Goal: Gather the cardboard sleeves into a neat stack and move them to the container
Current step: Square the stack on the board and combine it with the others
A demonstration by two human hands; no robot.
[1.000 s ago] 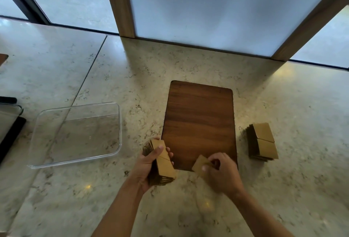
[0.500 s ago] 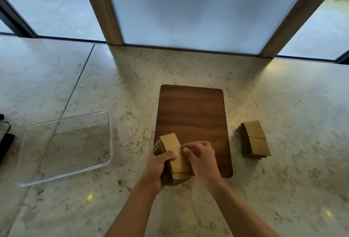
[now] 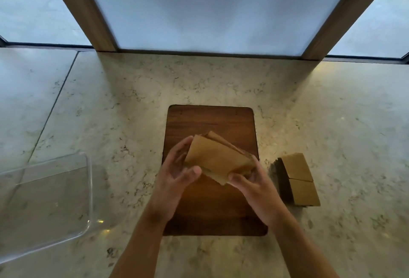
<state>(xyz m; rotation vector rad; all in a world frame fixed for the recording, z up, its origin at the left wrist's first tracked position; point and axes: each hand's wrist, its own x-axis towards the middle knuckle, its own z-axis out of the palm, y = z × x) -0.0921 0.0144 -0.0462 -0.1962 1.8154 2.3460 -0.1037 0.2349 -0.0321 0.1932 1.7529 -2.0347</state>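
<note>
- Pale marble counter (image 3: 199,82), frosted window behind.
- I hold the fanned sleeve stack (image 3: 218,159) above the wooden board (image 3: 210,120): left hand (image 3: 174,180) and right hand (image 3: 254,182) curl round its ends.
- The clear container (image 3: 89,189) lies left of the board, nearer my left hand; a second stack (image 3: 297,179) sits right.

Soft daylight came in through the frosted window (image 3: 210,7) at twelve o'clock. The counter (image 3: 221,82) looked dim. The picture was blurry, and its edges bent outward.
</note>
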